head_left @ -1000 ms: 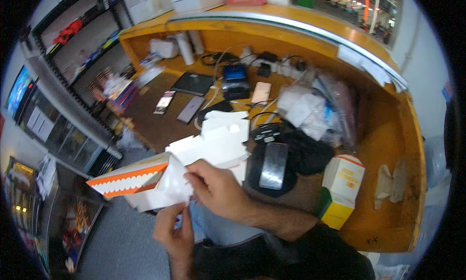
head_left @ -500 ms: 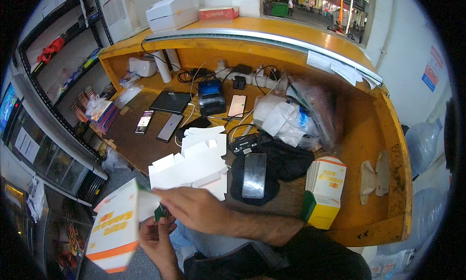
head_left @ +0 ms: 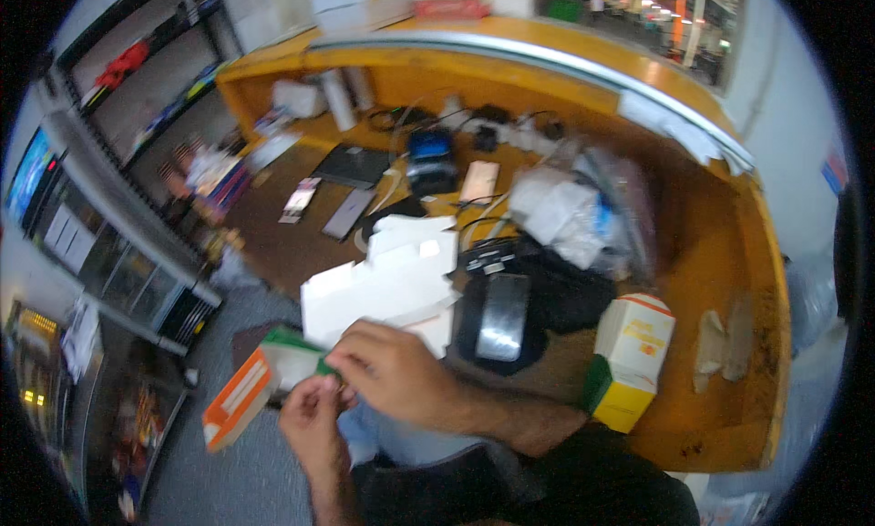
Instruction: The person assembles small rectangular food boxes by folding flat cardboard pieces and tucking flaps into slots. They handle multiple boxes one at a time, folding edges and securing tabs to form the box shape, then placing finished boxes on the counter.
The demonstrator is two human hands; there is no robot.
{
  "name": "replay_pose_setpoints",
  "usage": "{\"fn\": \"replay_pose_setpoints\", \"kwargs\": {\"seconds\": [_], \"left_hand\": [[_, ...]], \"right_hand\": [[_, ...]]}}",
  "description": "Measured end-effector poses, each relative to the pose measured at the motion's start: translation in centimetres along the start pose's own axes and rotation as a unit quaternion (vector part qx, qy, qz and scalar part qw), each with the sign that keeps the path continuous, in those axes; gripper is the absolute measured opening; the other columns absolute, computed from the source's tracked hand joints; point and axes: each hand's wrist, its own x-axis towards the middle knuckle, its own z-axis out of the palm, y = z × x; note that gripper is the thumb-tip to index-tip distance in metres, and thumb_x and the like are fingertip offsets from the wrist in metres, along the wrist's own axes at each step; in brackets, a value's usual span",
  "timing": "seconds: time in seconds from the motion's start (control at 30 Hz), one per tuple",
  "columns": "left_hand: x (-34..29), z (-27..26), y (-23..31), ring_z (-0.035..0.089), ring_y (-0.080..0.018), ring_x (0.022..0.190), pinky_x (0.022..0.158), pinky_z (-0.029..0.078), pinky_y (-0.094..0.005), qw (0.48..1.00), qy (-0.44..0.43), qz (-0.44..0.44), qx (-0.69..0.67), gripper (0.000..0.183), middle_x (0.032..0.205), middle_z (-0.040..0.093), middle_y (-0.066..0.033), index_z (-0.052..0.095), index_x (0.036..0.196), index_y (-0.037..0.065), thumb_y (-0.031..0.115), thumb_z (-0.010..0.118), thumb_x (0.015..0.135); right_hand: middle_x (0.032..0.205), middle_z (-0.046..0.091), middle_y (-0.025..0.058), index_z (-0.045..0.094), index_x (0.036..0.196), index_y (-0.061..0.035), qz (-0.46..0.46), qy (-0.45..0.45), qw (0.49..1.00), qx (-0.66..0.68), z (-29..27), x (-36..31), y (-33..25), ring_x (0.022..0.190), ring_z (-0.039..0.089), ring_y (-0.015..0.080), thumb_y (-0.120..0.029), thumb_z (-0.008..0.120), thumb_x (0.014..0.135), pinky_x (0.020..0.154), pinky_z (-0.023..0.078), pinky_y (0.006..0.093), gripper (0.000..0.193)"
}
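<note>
A folding paper carton point(head_left: 239, 397), orange and green outside with a pale inside, hangs tilted off the desk's front left edge. Its green end lies at the fingers of both hands. My left hand point(head_left: 314, 415) pinches that end from below, thumb and fingers closed. From the right, my right hand point(head_left: 387, 371) reaches across with its fingertips pinched on the same green flap. The picture is blurred, so the exact fold is unclear. Flat white cardboard blanks point(head_left: 378, 284) lie on the desk just beyond my hands. A stack of white, orange, yellow and green cartons point(head_left: 633, 353) stands at right.
A dark phone point(head_left: 501, 316) rests on black cloth point(head_left: 570, 303). Farther back are two more phones, a tablet point(head_left: 353, 166), a small printer point(head_left: 431, 161), cables and plastic bags point(head_left: 561, 211). The desk's raised yellow wall point(head_left: 720, 280) curves round the right. A glass-door fridge point(head_left: 114, 257) stands left.
The carton has turned, from its broad white printed face toward its orange side and open inside. Both hands sit slightly farther right in the picture; the whole view has shifted.
</note>
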Motion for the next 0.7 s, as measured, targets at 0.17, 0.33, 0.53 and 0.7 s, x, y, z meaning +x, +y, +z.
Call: {"fn": "replay_pose_setpoints", "kwargs": {"seconds": [0.17,0.33,0.53,0.7], "left_hand": [[0.3,-0.1,-0.1,0.074,-0.0155,0.086,0.072,0.060,-0.0286,0.988,-0.080,-0.058,-0.123,0.020,0.100,0.077,-0.0087,0.070,0.116,0.000,0.016,0.072,0.104],[-0.3,-0.5,0.9,0.075,-0.0155,0.090,0.077,0.061,-0.0282,0.971,-0.115,-0.088,-0.188,0.021,0.106,0.077,-0.0073,0.068,0.123,0.003,0.016,0.069,0.106],[-0.5,-0.1,1.3,0.075,-0.0145,0.090,0.077,0.061,-0.0280,0.963,-0.131,-0.082,-0.222,0.022,0.105,0.077,-0.0067,0.069,0.123,0.003,0.017,0.070,0.105],[-0.6,0.3,1.4,0.074,-0.0145,0.089,0.080,0.060,-0.0294,0.960,-0.144,-0.064,-0.231,0.023,0.105,0.077,-0.0073,0.069,0.122,0.003,0.018,0.071,0.105]], "right_hand": [[0.096,0.065,0.0154,0.069,0.097,0.0030,0.007,0.013,0.995,0.095,-0.3,0.3,-0.6,0.083,0.073,0.0280,-0.009,0.070,0.099,0.073,0.060,0.0370,0.012],[0.104,0.068,0.0136,0.072,0.102,0.0055,0.026,-0.023,0.990,0.136,-0.9,0.3,-1.2,0.098,0.072,0.0206,-0.002,0.074,0.096,0.084,0.061,0.0324,0.010],[0.103,0.067,0.0134,0.072,0.100,0.0048,-0.006,-0.017,0.992,0.126,-1.3,0.2,-1.6,0.093,0.072,0.0199,-0.002,0.074,0.096,0.082,0.059,0.0317,0.009],[0.098,0.066,0.0129,0.071,0.097,0.0037,-0.035,0.020,0.992,0.119,-1.4,0.2,-2.1,0.084,0.072,0.0214,-0.003,0.073,0.096,0.075,0.058,0.0325,0.007]]}}
